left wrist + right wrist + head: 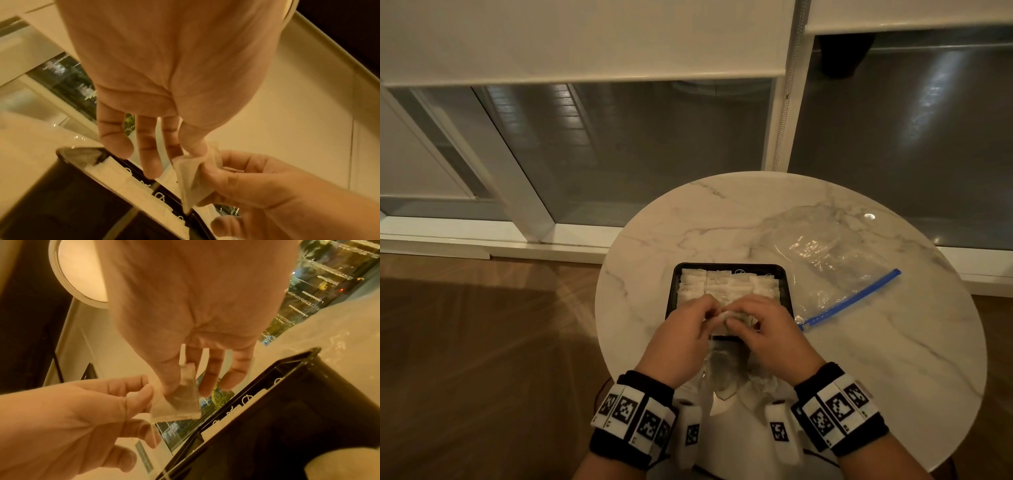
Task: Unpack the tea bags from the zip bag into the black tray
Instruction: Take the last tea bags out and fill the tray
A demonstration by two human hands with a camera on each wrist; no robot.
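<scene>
- Head view: left hand (681,329) and right hand (763,325) both pinch one tea bag (193,177) over the black tray's (674,287) near edge
- Rows of tea bags (726,284) fill the tray
- Zip bag (825,270) lies flat on the tabletop (893,359), right of the tray

Both my hands sit over the near rim of the black tray (729,266), blocking access from my side. Tray floor is packed with tea bags (726,284), no bare gap visible. Zip bag (825,263) lies right of the tray, just beside it. Left of the tray the table (647,246) is bare marble, far side too.
</scene>
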